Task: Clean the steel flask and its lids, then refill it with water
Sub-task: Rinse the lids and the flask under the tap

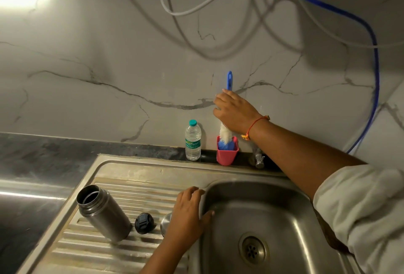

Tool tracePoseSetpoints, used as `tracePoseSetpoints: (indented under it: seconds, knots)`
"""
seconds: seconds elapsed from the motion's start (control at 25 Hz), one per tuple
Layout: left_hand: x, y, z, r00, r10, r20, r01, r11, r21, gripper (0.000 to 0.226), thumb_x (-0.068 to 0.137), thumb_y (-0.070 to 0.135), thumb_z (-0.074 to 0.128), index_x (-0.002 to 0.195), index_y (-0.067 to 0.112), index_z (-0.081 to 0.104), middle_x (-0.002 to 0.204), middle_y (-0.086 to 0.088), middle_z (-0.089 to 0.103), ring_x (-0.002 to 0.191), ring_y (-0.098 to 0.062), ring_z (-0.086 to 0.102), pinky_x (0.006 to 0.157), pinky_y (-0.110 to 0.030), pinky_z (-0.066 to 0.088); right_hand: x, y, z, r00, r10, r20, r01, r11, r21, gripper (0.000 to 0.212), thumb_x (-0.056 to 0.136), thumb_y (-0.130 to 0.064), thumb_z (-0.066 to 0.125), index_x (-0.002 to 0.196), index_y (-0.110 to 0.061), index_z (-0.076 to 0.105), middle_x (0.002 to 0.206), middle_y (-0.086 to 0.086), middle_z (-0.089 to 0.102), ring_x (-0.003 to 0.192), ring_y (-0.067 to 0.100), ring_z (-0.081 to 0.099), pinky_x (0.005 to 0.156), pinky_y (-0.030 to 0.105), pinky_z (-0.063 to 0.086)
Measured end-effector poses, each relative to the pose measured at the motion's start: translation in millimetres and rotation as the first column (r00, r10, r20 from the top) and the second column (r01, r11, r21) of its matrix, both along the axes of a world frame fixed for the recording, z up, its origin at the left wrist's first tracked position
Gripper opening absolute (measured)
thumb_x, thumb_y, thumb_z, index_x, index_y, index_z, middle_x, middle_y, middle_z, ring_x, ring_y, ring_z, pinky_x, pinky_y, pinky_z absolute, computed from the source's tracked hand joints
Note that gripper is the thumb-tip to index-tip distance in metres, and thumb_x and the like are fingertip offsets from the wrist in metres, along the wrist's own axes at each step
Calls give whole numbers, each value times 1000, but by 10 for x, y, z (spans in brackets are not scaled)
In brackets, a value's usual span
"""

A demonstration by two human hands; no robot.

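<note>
flask (103, 213): open, on drain board (131, 188), near L hand (188, 214), far from R hand (235, 111)
R hand: arm out, holds brush (229, 80) in pink cup (226, 156)
L hand: flat on sink rim (218, 183), holds nothing

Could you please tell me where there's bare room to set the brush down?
The drainboard is bare behind the flask and black lid, up to the water bottle. The sink basin is bare too. It is crowded around the left hand, which partly covers a steel lid.
</note>
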State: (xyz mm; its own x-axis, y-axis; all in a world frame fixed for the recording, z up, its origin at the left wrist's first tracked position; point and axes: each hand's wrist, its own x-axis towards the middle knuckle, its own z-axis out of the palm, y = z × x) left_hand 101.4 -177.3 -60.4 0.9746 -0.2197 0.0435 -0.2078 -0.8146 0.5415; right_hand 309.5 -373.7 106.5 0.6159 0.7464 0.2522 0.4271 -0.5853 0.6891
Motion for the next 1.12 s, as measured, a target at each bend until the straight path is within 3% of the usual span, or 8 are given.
tracePoseSetpoints:
  seconds: [0.16,0.24,0.4,0.52,0.64,0.8,0.96,1.12]
  knots:
    - [-54,132,11,998,36,42,-38,999,26,65,95,53,61,150,27,39,156,4,34,145,-16,28,121,-29,25,-340,142,13,994,46,-95,-36,994,106,27,95,-30,53,111,-12,66,125,15,58,123,34,49,114,48,32]
    - [-146,258,-20,998,57,37,-58,998,34,66,93,50,65,150,25,42,156,1,37,144,-19,29,120,-32,27,-657,334,-90,959,80,-271,-22,977,212,40,95,-42,53,124,-14,61,132,13,55,123,30,49,108,44,40]
    - [-464,620,-103,996,86,-2,-86,995,55,67,88,39,75,145,16,49,150,-5,44,140,-26,38,115,-37,34,-1386,805,-648,720,111,-685,118,953,279,49,94,-55,51,131,-23,57,127,3,56,114,24,56,89,42,53]
    - [-700,921,-185,999,-34,9,32,990,137,68,80,33,83,137,8,54,139,-13,54,128,-35,52,105,-42,45,-1829,1024,-1194,487,84,-869,255,938,234,50,90,-55,58,132,-27,57,124,3,58,113,25,58,89,43,52]
    - [-831,1190,-263,982,-183,43,164,947,276,84,74,37,87,140,2,47,137,-20,56,124,-39,57,102,-46,51,-2094,1142,-1609,412,91,-907,404,874,271,66,82,-52,69,141,-33,45,131,2,53,119,25,54,92,42,52]
    - [-859,1276,-324,962,-272,-25,264,901,343,90,87,44,75,153,-2,33,154,-22,40,141,-37,40,116,-47,40,-2120,1304,-1911,459,52,-887,515,798,313,84,76,-49,76,147,-27,36,140,4,43,127,30,46,99,43,48]
    - [-725,1138,-382,983,-170,-71,179,973,148,89,87,30,77,155,0,27,155,-19,34,143,-34,33,120,-39,32,-2049,1400,-1994,455,116,-883,580,714,392,68,82,-43,70,141,-20,45,139,7,50,125,30,49,100,41,47]
    - [-601,981,-433,990,20,-141,-36,993,-112,85,81,27,83,150,8,36,146,-12,42,134,-26,39,105,-22,28,-2102,1405,-2012,421,162,-893,654,627,422,58,74,-37,78,124,-19,55,123,4,59,109,26,58,85,33,50]
